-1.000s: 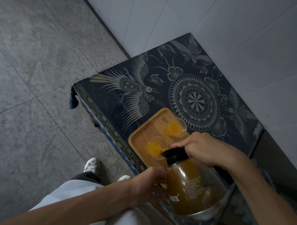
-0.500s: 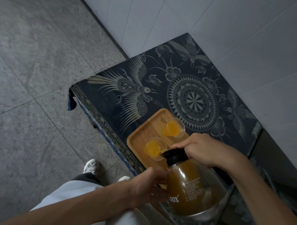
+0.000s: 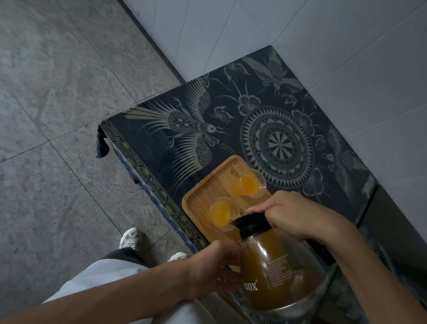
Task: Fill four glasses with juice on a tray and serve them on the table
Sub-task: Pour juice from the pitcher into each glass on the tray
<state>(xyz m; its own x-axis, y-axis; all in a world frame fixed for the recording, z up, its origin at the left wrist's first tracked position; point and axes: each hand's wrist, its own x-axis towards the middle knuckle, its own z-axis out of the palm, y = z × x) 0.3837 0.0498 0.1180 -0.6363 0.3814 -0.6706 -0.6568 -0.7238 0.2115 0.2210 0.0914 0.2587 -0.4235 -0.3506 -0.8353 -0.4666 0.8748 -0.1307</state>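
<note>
A wooden tray [image 3: 201, 198] lies at the near edge of the patterned table [image 3: 159, 144]. Two clear glasses of orange juice stand on it, one far [image 3: 252, 184] and one near [image 3: 221, 213]. Above the tray's near end is a glass jug of juice [image 3: 273, 274] with a black lid, tilted so its spout points left. My right hand [image 3: 293, 214] grips the jug at its lid and black handle. Beside the jug's lower left, my left hand [image 3: 213, 264] curls in a C shape round what looks like a clear glass, mostly hidden.
The table stands in a corner against a white tiled wall [image 3: 310, 43]. Grey floor tiles [image 3: 51, 105] spread to the left. My shoes [image 3: 130, 239] are close to the table's front edge. A darker surface [image 3: 399, 243] adjoins the table on the right.
The view has drifted slightly. The jug and both hands stay in nearly the same pose over the tray's near end.
</note>
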